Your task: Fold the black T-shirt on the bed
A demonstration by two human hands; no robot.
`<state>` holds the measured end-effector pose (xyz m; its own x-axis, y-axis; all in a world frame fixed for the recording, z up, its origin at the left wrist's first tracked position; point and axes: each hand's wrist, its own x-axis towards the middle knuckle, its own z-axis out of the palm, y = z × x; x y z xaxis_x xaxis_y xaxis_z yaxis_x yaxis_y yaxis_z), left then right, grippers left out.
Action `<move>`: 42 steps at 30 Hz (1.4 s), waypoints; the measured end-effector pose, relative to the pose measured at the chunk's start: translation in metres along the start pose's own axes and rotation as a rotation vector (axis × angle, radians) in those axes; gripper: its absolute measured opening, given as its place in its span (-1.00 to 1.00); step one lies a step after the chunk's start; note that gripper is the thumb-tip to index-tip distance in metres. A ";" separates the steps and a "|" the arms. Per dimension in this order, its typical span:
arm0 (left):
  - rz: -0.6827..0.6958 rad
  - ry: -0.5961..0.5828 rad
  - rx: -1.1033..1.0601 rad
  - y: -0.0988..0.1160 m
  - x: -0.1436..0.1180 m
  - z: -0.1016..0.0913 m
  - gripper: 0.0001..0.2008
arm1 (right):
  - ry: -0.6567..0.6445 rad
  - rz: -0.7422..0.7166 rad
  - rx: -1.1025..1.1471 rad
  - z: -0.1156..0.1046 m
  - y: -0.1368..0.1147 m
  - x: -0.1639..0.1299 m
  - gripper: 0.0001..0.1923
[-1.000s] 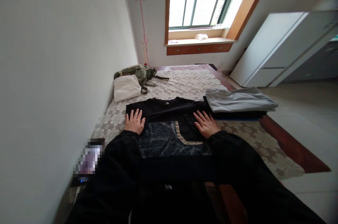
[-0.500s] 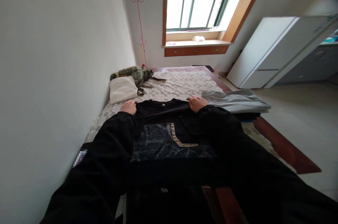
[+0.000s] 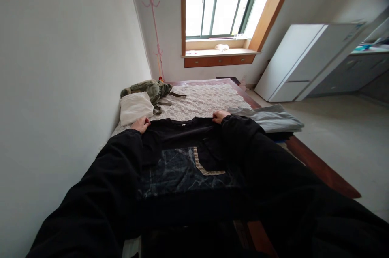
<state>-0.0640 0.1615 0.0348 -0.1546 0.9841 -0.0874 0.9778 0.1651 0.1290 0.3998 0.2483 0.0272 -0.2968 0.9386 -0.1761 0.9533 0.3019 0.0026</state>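
Observation:
A black T-shirt [image 3: 179, 168] is spread over the near part of the table, its neckline facing away from me. A dark marbled panel with a tan strip crosses its chest. My left hand [image 3: 141, 124] pinches the shirt at its left shoulder. At the opposite shoulder, my right hand [image 3: 220, 117] has its fingers closed on the cloth. Both my black sleeves lie over the shirt's sides and hide parts of them. The lower hem fades into dark shadow.
A stack of folded clothes with grey cloth [image 3: 269, 118] on top lies right of my right hand. Beyond my left hand are a white folded cloth [image 3: 136, 108] and a green backpack [image 3: 150, 89]. A lace tablecloth [image 3: 203, 97] covers the table, beside the left wall.
The view has shifted a little. Both hands keep their hold on the shirt's shoulders, and the neckline looks pulled slightly wider and flatter.

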 end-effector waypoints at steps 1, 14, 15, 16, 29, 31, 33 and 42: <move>-0.005 0.006 0.007 -0.001 0.000 -0.001 -0.76 | 0.013 0.004 0.007 -0.001 0.001 0.002 -0.75; -0.002 0.193 0.098 0.005 -0.030 0.003 -0.64 | 0.293 -0.054 0.062 0.013 -0.014 -0.020 -0.66; 0.010 0.212 0.102 0.006 -0.034 0.002 -0.62 | 0.329 -0.059 0.072 0.015 -0.015 -0.028 -0.64; 0.023 0.228 0.104 0.007 -0.039 0.001 -0.60 | 0.359 -0.064 0.080 0.019 -0.017 -0.037 -0.62; 0.132 0.088 0.101 0.047 -0.111 0.062 -0.38 | 0.256 -0.298 0.054 0.058 -0.041 -0.076 -0.60; 0.137 0.083 0.102 0.047 -0.112 0.061 -0.38 | 0.230 -0.260 0.029 0.048 -0.040 -0.065 -0.67; 0.143 0.075 0.102 0.047 -0.113 0.059 -0.37 | 0.196 -0.211 -0.002 0.040 -0.036 -0.056 -0.73; 0.141 0.074 0.112 0.046 -0.116 0.059 -0.36 | 0.141 -0.068 -0.052 0.029 -0.016 -0.043 -0.69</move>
<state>0.0075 0.0511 -0.0073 -0.0206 0.9998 -0.0031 0.9995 0.0207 0.0240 0.3993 0.1982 0.0060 -0.3688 0.9287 -0.0376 0.9277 0.3703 0.0474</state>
